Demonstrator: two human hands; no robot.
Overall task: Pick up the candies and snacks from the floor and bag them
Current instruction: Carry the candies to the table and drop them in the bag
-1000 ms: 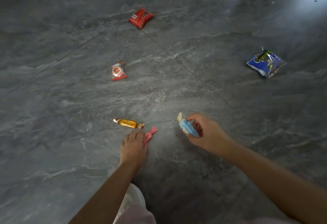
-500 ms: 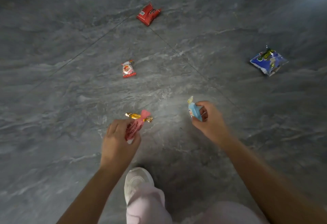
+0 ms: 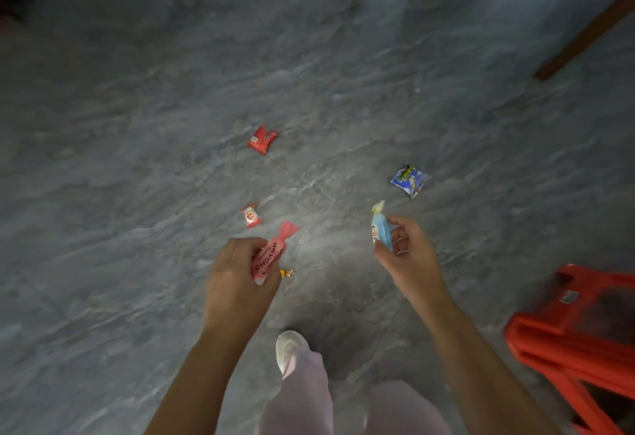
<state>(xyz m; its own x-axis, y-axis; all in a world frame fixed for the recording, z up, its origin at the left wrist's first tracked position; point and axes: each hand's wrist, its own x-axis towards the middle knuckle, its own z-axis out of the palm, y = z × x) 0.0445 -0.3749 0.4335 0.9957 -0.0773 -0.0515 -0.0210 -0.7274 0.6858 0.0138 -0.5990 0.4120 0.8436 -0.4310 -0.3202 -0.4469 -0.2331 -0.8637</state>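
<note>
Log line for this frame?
left hand: holds pink candy | right hand: holds blue candy | floor: red packet, red-white candy, blue snack bag | gold candy: beside left hand

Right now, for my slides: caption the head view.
Left hand holds pink candy, right hand blue candy; others on floor.

1. I saw only one twisted end of the gold candy; the left hand hid the rest.
2. The red stool was blurred and cut off by the right edge.
3. I couldn't read the print on the red packet.
4. The wooden leg ran out at the right edge.
</note>
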